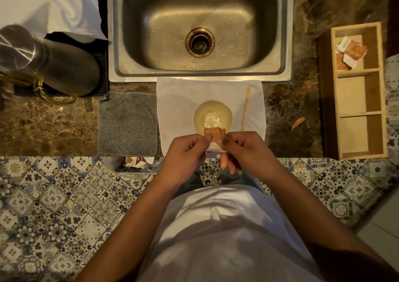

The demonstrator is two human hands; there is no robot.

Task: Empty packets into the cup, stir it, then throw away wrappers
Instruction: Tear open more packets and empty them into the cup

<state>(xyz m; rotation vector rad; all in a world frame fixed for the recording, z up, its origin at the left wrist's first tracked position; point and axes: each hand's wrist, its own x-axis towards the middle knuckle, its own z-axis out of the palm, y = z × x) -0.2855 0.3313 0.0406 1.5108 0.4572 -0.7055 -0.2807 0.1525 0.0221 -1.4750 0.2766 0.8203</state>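
Both hands are pinched on one orange-and-white packet, the left hand gripping its left part and the right hand its right, thumbs and forefingers close together near its upper end. That two-sided hold looks like the start of a tear, or a tilt to pour; which one cannot be told. The packet's orange end overlaps the near rim of the cup, so whatever spills should land inside. Pale liquid fills the cup, with a white clump of powder sitting undissolved near its middle, which suggests some emptying is already done and stirring is not.

A white cloth lies under the cup, likely to catch spills. Just right of the cup, on that cloth, rests a wooden stir stick, untouched and within easy reach. Further right of the cup, on the bare tabletop, lies a torn orange strip, and beyond it a wooden box holds more packets in its far compartment. Left of and below the cup, past the tabletop's edge, a lined bin shows discarded wrappers.
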